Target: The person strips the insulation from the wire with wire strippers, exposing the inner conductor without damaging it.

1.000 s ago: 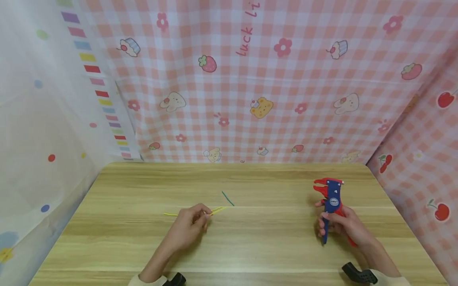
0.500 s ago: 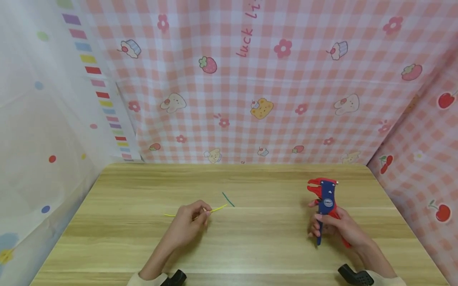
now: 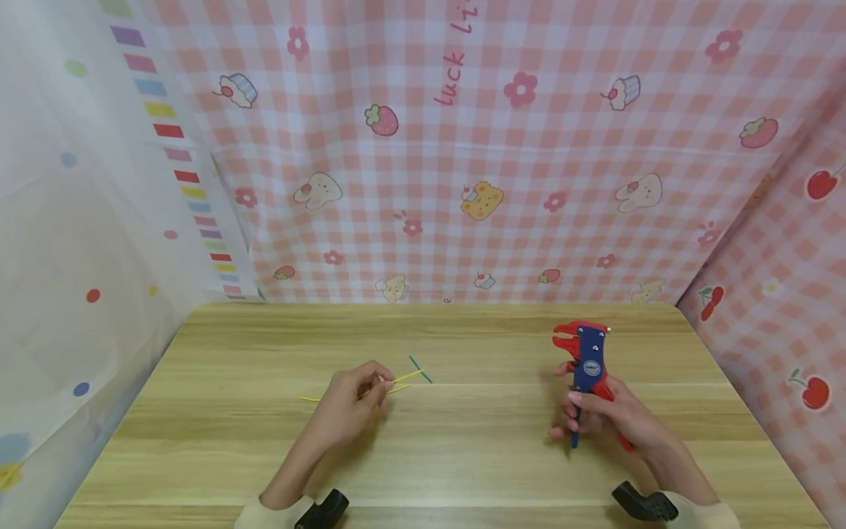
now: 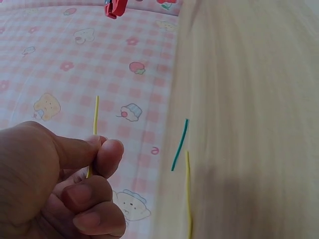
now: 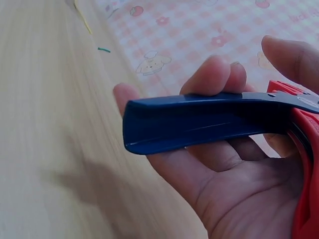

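L hand [image 3: 350,404] pinches a yellow wire [image 4: 96,114] btwn thumb & fingers, raised off the bench [image 3: 482,455], nearer its L edge than R. 2nd yellow wire [image 4: 189,194] lies below; short green wire [image 4: 179,144] just beyond, twd far edge. R hand [image 3: 628,419] has fingers curled round blue handle of red/blue wire stripper [image 3: 588,360], upright nearer R edge, red nose pointing L.

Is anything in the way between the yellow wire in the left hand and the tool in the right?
Nothing visible stands between the held wire and the tool. The green wire, on the table, overlaps the held wire's tip in the head view, but the left wrist view shows them apart.
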`<state>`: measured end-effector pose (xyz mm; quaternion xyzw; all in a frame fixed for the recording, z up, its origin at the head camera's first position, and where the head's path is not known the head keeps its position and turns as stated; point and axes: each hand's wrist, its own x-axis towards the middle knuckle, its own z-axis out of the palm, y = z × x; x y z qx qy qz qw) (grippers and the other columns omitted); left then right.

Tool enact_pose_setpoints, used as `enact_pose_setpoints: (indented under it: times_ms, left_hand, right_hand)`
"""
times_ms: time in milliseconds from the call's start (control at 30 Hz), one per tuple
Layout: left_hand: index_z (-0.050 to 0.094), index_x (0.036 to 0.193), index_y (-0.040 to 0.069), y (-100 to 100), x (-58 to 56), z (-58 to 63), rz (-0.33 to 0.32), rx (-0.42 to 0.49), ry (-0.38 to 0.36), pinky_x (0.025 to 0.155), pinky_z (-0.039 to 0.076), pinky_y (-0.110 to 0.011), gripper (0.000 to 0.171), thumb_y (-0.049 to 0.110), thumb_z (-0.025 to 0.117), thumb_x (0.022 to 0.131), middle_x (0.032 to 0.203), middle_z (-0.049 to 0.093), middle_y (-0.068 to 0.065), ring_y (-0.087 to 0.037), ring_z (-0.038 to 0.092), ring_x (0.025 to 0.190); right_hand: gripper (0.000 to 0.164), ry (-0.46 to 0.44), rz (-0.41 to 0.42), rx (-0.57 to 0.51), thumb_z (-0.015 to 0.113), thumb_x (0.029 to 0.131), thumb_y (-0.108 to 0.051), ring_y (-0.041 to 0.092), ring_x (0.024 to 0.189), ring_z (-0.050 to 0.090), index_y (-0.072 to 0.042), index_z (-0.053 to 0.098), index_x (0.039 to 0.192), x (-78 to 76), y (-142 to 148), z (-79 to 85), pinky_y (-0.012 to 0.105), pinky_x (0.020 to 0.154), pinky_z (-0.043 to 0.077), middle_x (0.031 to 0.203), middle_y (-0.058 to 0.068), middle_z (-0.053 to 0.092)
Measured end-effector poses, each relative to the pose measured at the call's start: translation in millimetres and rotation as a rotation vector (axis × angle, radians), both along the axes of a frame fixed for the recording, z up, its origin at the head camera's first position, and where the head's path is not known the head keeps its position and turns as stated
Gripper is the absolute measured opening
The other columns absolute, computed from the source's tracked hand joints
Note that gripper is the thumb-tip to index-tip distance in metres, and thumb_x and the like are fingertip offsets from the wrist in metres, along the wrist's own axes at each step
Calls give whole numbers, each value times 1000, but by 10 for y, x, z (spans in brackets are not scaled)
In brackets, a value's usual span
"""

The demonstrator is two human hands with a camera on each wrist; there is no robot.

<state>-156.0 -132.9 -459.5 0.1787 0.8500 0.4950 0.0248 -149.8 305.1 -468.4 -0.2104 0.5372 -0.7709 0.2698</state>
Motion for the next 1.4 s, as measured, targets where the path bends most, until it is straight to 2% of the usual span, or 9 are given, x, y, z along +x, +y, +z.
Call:
enact_pose_setpoints:
  times_ms: [200,267,367,467,567,700,867,1033,1400]
  left_hand:
    - [67,107,2,29,-15,70,-1,8,-19,47,29,-17,11,5,57,104,75,66,-19,-2,36,49]
    - [68,108,2,36,-22,81,2,4,-22,48,29,-17,11,5,57,104,76,66,-18,-2,36,50]
    - [68,108,3,46,-26,98,9,-3,-24,50,29,-18,11,5,57,104,77,67,-18,-3,39,52]
    - [68,107,5,59,-34,110,15,-7,-14,52,32,-19,11,5,57,103,77,67,-17,-5,45,56]
    - [68,104,7,72,-47,122,16,-4,5,53,35,-19,11,4,58,103,76,67,-17,-6,50,58]
    - [69,102,8,88,-72,135,17,-2,31,53,35,-19,12,2,59,102,74,66,-16,-6,50,57]
    - [69,101,8,109,-104,148,12,-3,61,53,36,-19,12,1,60,100,72,66,-14,-5,50,56]
    - [69,100,9,128,-114,179,9,5,67,52,34,-19,11,2,60,101,71,65,-14,-4,46,54]
    - [70,99,8,161,-133,241,5,26,88,48,28,-18,10,2,62,100,70,65,-10,-2,44,51]
  right_hand:
    - [38,41,-24,36,33,108,3,19,89,70,-13,40,141,-22,-68,-8,41,84,61,101,7,69]
    - [38,59,-19,29,32,108,4,23,95,73,-12,39,142,-28,-83,-19,38,84,61,112,12,73]
    - [39,78,0,12,30,108,4,30,107,74,-10,38,143,-35,-100,-26,36,84,61,128,19,70]
    - [39,84,8,23,29,109,3,33,110,73,-10,36,144,-34,-121,-10,35,83,61,133,22,67]
    - [38,80,7,16,28,109,2,31,105,75,-10,37,144,-26,-160,6,35,82,61,130,22,69]
    - [36,83,0,8,29,109,2,28,95,77,-8,38,142,-17,-215,18,36,80,62,122,20,73]
    - [34,101,-33,63,34,109,0,21,86,76,-10,42,141,-4,-276,46,37,79,62,108,13,77]
    - [33,118,-39,117,36,109,-3,19,84,75,-11,43,141,-5,-338,110,36,78,61,100,7,76]
    - [31,142,-27,107,35,110,-4,17,82,74,-10,41,140,-30,-459,211,36,78,61,97,4,74]
